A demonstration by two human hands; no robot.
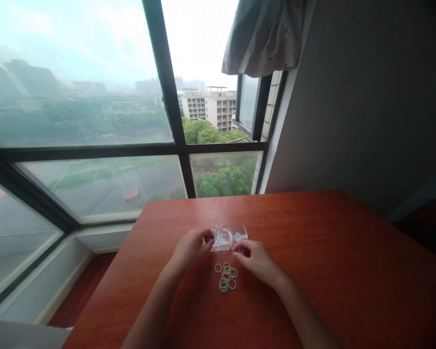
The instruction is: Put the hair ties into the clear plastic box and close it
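I see the left hand (193,245) curled at the clear plastic box (223,247); I can't tell whether its fingers grip anything. The box sits open on the wood-grained table (298,218). Nearer me, pastel rings (225,277) overlap loosely. The right hand (257,257) bends beside the box, its grip unclear to me.

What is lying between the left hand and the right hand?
In the head view, the open clear box lies between the left hand and right hand; the loose rings lie nearer the person.
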